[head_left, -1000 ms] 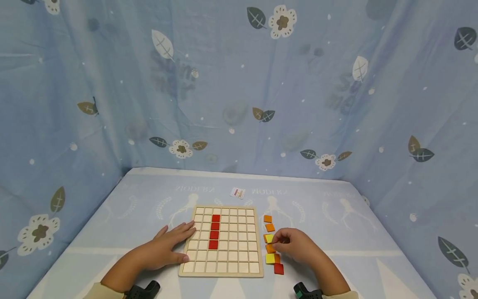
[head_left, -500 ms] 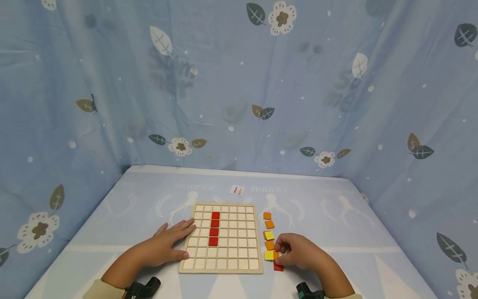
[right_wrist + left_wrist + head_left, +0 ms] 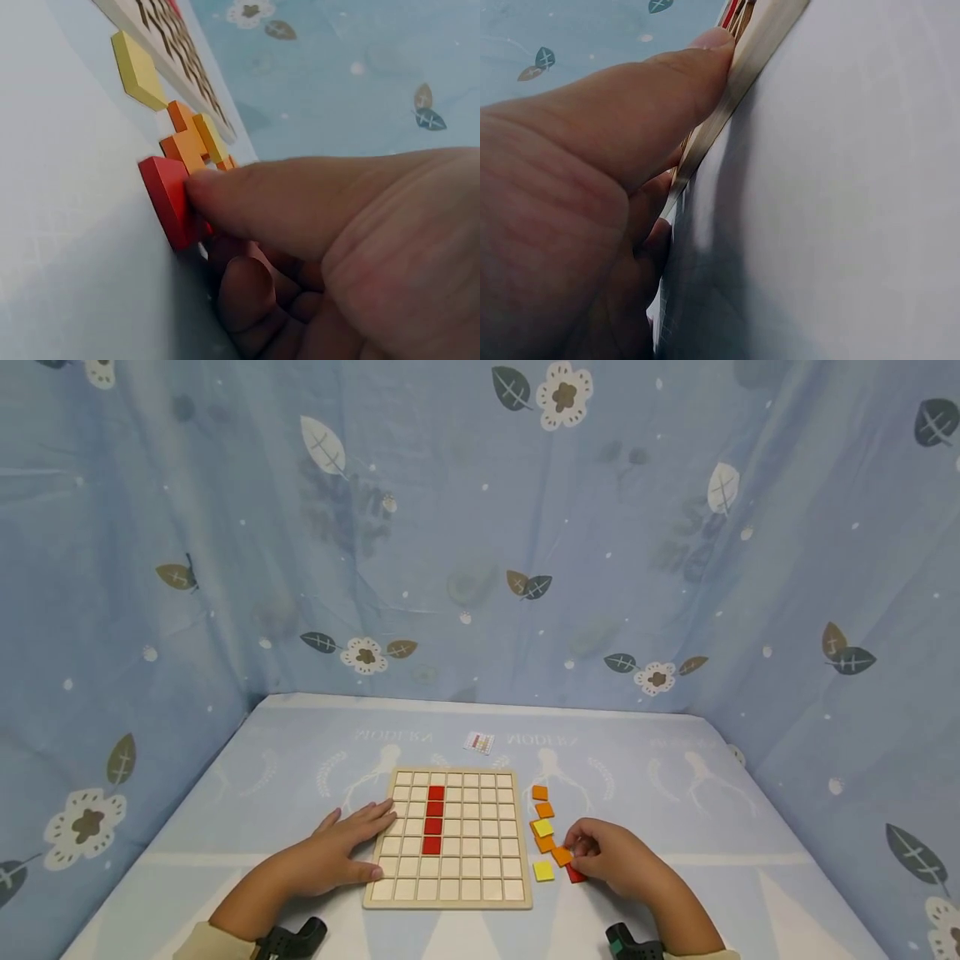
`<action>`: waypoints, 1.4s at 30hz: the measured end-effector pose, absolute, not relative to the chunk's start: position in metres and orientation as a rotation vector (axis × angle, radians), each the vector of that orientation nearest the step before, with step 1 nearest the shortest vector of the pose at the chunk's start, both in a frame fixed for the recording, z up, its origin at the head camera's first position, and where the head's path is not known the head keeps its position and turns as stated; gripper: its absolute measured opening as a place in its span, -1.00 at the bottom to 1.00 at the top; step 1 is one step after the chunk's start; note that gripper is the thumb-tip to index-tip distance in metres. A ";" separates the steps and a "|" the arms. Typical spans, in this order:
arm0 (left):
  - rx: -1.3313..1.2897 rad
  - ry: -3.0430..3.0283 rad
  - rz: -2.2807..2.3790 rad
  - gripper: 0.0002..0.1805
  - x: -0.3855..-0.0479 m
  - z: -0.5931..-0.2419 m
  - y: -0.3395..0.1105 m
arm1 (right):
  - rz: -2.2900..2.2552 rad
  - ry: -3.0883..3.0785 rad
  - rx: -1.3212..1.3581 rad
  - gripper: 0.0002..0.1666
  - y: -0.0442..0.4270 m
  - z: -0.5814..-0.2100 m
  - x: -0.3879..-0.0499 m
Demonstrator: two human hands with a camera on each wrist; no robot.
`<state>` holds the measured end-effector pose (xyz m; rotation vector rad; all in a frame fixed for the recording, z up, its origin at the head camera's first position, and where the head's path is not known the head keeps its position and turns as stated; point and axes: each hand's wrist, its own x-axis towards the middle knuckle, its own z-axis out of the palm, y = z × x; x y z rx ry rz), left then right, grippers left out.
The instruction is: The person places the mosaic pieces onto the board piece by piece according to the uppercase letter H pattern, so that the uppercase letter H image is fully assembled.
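Pale table (image 3: 735, 860) beneath a flat, straight-edged red tile (image 3: 166, 201).

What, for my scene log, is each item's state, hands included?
Pale wooden rectangular grid board: flat, partly filled.
Four red square tiles: in one column.
Loose red square tile: pinched, lift unclear.
Orange square tiles: loose right of the board.
Near yellow square tile: flat, apart.
Far yellow square tile: overlapping an orange tile.
Small white printed card: flat beyond the board.
Left hand: resting on the board's edge.
Right hand: pinching the loose tile.
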<state>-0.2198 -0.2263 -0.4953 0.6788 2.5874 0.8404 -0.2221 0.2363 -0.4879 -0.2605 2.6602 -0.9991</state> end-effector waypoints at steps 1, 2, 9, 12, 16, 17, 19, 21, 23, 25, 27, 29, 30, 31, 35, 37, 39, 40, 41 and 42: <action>0.679 2.589 0.838 0.02 -0.220 -0.495 -0.226 | -0.996 2.670 -0.244 -0.80 0.237 -0.487 -0.222; 0.679 2.591 0.837 0.02 -0.220 -0.495 -0.226 | -0.993 2.676 -0.230 -0.81 0.237 -0.487 -0.222; 0.677 2.590 0.836 0.01 -0.219 -0.494 -0.225 | -0.959 2.655 -0.194 -0.68 0.241 -0.483 -0.220; 0.679 2.585 0.835 0.01 -0.219 -0.492 -0.224 | -0.942 2.642 -0.212 -0.70 0.242 -0.481 -0.218; 0.680 2.580 0.840 0.01 -0.219 -0.491 -0.225 | -0.946 2.633 -0.256 -0.75 0.244 -0.481 -0.217; 0.676 2.580 0.841 0.02 -0.219 -0.491 -0.225 | -0.951 2.630 -0.274 -0.75 0.244 -0.482 -0.217; 0.671 2.579 0.848 0.01 -0.218 -0.492 -0.226 | -0.956 2.620 -0.305 -0.76 0.243 -0.483 -0.218; 0.672 2.580 0.852 0.01 -0.217 -0.493 -0.228 | -0.961 2.613 -0.319 -0.77 0.243 -0.484 -0.218; 0.678 2.584 0.853 0.01 -0.217 -0.494 -0.228 | -0.964 2.612 -0.309 -0.78 0.243 -0.485 -0.219; 0.686 2.584 0.858 0.01 -0.218 -0.495 -0.228 | -0.972 2.613 -0.279 -0.81 0.244 -0.485 -0.220; 0.690 2.585 0.858 0.01 -0.219 -0.495 -0.227 | -0.987 2.607 -0.254 -0.84 0.245 -0.484 -0.220; 0.684 2.585 0.860 0.01 -0.219 -0.495 -0.227 | -1.008 2.596 -0.250 -0.87 0.245 -0.483 -0.221; 0.682 2.585 0.859 0.01 -0.219 -0.495 -0.227 | -1.020 2.592 -0.253 -0.88 0.245 -0.483 -0.221; 0.681 2.587 0.857 0.01 -0.219 -0.495 -0.227 | -1.030 2.590 -0.256 -0.88 0.245 -0.483 -0.221; 0.681 2.592 0.849 0.01 -0.219 -0.493 -0.226 | -1.069 2.598 -0.262 -0.90 0.244 -0.483 -0.221; 0.680 2.595 0.846 0.01 -0.219 -0.492 -0.225 | -1.105 2.596 -0.252 -0.89 0.242 -0.483 -0.221; 0.679 2.594 0.850 0.01 -0.219 -0.492 -0.225 | -1.160 2.581 -0.246 -0.88 0.238 -0.484 -0.221; 0.680 2.589 0.858 0.01 -0.218 -0.492 -0.225 | -1.187 2.569 -0.238 -0.86 0.236 -0.484 -0.221; 0.679 2.586 0.862 0.01 -0.218 -0.493 -0.225 | -1.218 2.554 -0.231 -0.86 0.232 -0.484 -0.221; 0.679 2.582 0.867 0.01 -0.218 -0.493 -0.226 | -1.248 2.540 -0.222 -0.85 0.229 -0.485 -0.221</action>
